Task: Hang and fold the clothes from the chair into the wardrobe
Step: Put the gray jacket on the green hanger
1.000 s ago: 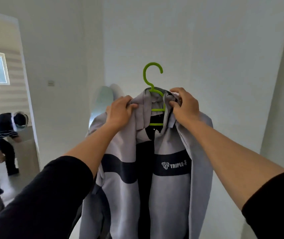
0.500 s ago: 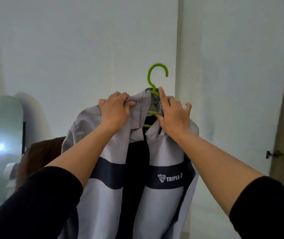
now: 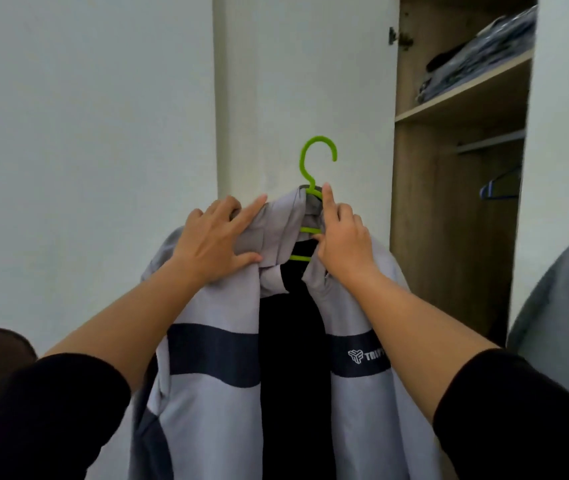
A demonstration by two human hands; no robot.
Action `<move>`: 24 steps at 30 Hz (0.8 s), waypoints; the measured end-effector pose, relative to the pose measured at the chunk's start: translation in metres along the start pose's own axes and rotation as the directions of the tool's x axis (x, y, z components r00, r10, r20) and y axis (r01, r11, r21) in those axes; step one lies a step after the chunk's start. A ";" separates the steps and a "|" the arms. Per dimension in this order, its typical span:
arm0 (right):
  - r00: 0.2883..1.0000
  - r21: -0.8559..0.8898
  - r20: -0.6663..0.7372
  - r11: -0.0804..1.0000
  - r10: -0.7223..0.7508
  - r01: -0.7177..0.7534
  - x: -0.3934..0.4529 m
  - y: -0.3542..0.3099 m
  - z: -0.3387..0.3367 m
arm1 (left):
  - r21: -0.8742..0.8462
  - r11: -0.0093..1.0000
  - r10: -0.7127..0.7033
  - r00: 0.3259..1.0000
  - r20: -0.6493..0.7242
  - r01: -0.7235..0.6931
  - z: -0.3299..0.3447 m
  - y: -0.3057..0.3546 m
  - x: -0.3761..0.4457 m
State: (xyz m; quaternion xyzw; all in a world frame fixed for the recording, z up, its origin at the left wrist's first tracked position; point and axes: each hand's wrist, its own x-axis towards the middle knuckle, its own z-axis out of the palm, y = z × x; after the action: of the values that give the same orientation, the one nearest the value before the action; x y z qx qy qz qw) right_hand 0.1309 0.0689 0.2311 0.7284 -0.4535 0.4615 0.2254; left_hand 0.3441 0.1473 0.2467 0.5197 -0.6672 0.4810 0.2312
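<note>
The wardrobe [image 3: 414,209] stands open at the right, with wood-toned walls. Its upper shelf [image 3: 463,95] carries a stack of folded clothes [image 3: 484,60], dark grey and blue, lying directly on the board. Below the shelf runs a rail [image 3: 490,142]; one blue hanger [image 3: 499,187] hangs from it.

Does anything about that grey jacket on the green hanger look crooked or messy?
Slightly. The grey jacket hangs open on the green hanger, and its collar is bunched on the left side under the left hand, while the right hand pinches the other side by the hanger's neck. Nothing looks torn or spilled.
</note>
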 end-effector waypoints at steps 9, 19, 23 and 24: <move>0.999 -0.205 0.009 0.978 -0.038 0.039 0.024 0.087 0.039 | -0.109 0.993 0.036 0.999 0.003 -0.035 0.078 0.045 0.041; 0.980 -0.238 0.117 0.963 0.161 -0.129 0.064 0.130 0.083 | -0.261 0.964 -0.021 0.996 0.081 0.042 0.157 0.061 0.103; 0.993 -0.303 0.057 0.949 0.108 -0.086 0.090 0.136 0.101 | -0.280 0.960 0.003 0.996 0.094 0.023 0.191 0.062 0.141; 0.991 -0.327 0.043 0.939 0.125 -0.105 0.097 0.139 0.104 | -0.280 0.960 0.016 0.995 0.093 0.011 0.199 0.061 0.152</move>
State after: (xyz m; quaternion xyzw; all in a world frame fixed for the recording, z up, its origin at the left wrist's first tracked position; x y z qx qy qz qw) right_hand 0.0744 -0.1203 0.2550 0.6679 -0.5717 0.3700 0.3002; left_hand 0.2726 -0.0996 0.2593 0.5031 -0.7394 0.3570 0.2697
